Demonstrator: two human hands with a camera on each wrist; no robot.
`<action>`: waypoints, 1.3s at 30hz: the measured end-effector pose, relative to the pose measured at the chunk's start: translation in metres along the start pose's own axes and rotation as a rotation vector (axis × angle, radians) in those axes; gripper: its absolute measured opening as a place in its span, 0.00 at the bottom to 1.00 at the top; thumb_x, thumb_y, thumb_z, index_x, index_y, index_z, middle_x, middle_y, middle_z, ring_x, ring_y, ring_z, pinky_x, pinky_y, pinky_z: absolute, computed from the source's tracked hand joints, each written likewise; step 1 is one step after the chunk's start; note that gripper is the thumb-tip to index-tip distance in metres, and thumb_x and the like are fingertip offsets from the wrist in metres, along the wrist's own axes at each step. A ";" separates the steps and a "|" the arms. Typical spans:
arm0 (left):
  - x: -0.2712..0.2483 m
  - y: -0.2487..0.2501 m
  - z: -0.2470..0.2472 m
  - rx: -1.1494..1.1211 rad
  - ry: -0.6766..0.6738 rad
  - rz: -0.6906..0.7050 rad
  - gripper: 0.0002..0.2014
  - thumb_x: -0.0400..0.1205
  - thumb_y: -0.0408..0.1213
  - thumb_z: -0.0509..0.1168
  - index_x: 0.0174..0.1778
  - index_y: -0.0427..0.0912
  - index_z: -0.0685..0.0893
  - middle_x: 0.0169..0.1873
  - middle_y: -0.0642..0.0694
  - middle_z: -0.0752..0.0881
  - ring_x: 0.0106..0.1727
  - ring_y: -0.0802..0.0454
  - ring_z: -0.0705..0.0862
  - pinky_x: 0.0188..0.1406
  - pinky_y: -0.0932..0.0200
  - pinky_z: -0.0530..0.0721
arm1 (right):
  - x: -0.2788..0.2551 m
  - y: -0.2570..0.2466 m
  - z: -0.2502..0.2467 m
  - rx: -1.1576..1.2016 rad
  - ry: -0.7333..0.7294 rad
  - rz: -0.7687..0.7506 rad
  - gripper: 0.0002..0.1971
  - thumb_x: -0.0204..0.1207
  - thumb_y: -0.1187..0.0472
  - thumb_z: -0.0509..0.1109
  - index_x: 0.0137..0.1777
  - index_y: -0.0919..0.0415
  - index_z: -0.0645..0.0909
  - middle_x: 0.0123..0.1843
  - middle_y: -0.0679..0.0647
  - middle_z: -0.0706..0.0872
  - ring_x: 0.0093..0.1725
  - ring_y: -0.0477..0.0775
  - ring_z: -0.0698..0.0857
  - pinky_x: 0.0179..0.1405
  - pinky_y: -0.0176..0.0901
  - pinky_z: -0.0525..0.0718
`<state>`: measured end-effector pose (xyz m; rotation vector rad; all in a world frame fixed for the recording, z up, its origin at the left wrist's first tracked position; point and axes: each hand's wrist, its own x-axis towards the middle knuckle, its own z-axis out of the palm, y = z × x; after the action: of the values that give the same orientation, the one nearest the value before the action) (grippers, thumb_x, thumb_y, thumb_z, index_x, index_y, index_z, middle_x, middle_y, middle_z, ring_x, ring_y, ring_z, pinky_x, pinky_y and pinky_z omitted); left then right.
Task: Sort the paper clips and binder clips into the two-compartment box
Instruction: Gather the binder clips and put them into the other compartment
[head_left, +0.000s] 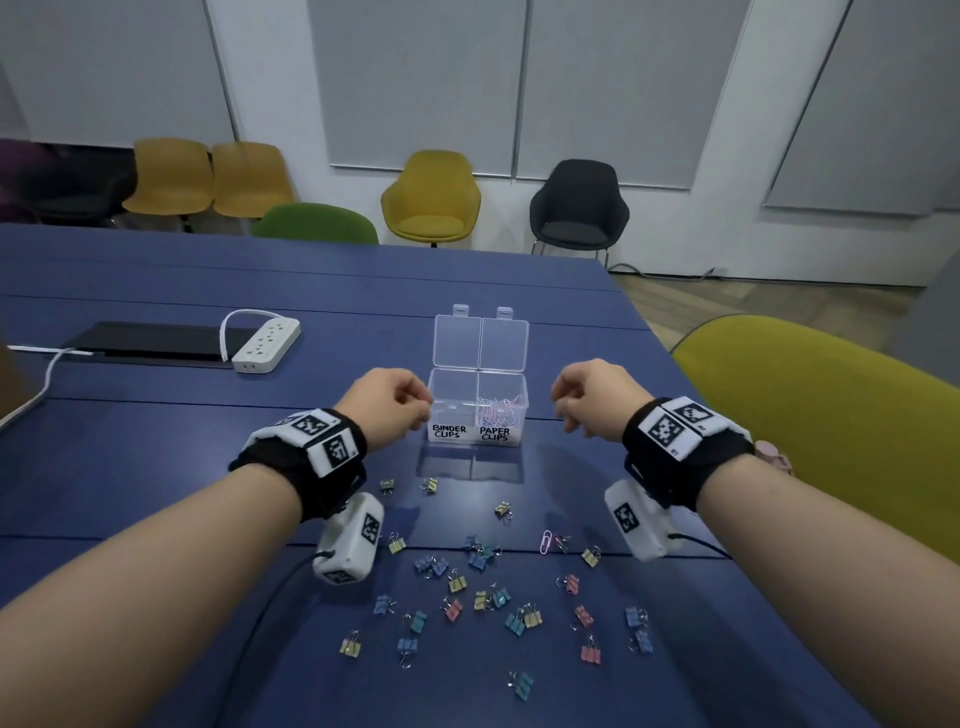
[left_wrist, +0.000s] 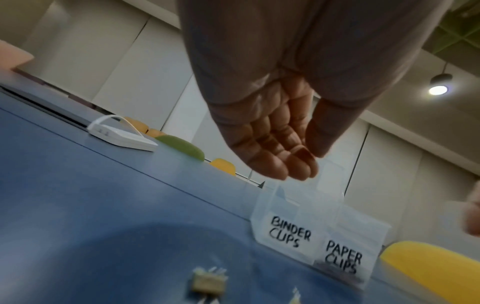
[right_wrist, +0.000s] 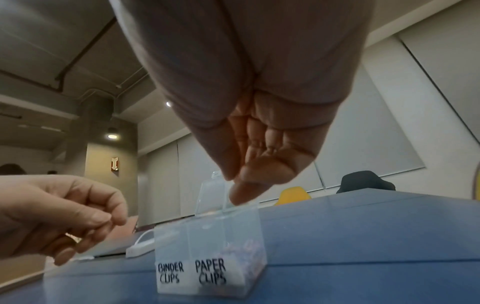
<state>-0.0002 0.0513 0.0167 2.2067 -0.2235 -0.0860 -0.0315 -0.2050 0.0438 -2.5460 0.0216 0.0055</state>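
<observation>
A clear two-compartment box (head_left: 522, 410) stands open on the blue table, labelled BINDER CLIPS on the left and PAPER CLIPS on the right. Pale paper clips (head_left: 497, 410) fill the right compartment; the left one looks empty. My left hand (head_left: 410, 408) hovers by the box's left wall and my right hand (head_left: 566, 410) hovers to its right. Both have loosely curled fingers and hold nothing I can see. Several coloured binder clips (head_left: 483, 597) lie scattered nearer to me, along with one pink paper clip (head_left: 545, 542). The wrist views show the left hand (left_wrist: 283, 148) and right hand (right_wrist: 246, 174) above the box (right_wrist: 207, 257).
A white power strip (head_left: 266, 345) with its cord and a black panel (head_left: 156, 343) lie at the far left of the table. A yellow-green chair back (head_left: 831, 415) stands close on the right. More chairs line the far wall.
</observation>
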 end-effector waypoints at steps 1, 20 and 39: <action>-0.005 -0.005 -0.002 0.026 -0.011 0.002 0.08 0.78 0.28 0.65 0.37 0.44 0.83 0.34 0.42 0.88 0.35 0.48 0.85 0.36 0.56 0.84 | -0.008 0.005 -0.001 -0.047 -0.031 0.003 0.07 0.75 0.70 0.63 0.45 0.62 0.83 0.37 0.58 0.88 0.26 0.48 0.84 0.21 0.33 0.80; -0.029 -0.041 0.005 0.604 -0.213 -0.133 0.23 0.73 0.40 0.75 0.63 0.46 0.80 0.64 0.46 0.80 0.63 0.47 0.81 0.62 0.56 0.80 | -0.044 -0.005 0.061 -0.600 -0.543 -0.238 0.06 0.74 0.67 0.67 0.47 0.59 0.83 0.44 0.54 0.83 0.43 0.55 0.79 0.46 0.44 0.80; -0.034 -0.037 0.005 0.707 -0.370 -0.088 0.25 0.79 0.57 0.63 0.64 0.43 0.81 0.61 0.45 0.80 0.60 0.47 0.81 0.63 0.53 0.80 | 0.011 -0.011 0.017 -0.140 -0.059 0.021 0.03 0.76 0.63 0.68 0.47 0.59 0.82 0.43 0.59 0.89 0.39 0.56 0.86 0.39 0.43 0.84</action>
<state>-0.0295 0.0760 -0.0168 2.8932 -0.4082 -0.5375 -0.0204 -0.1868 0.0357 -2.6839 0.0256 0.0939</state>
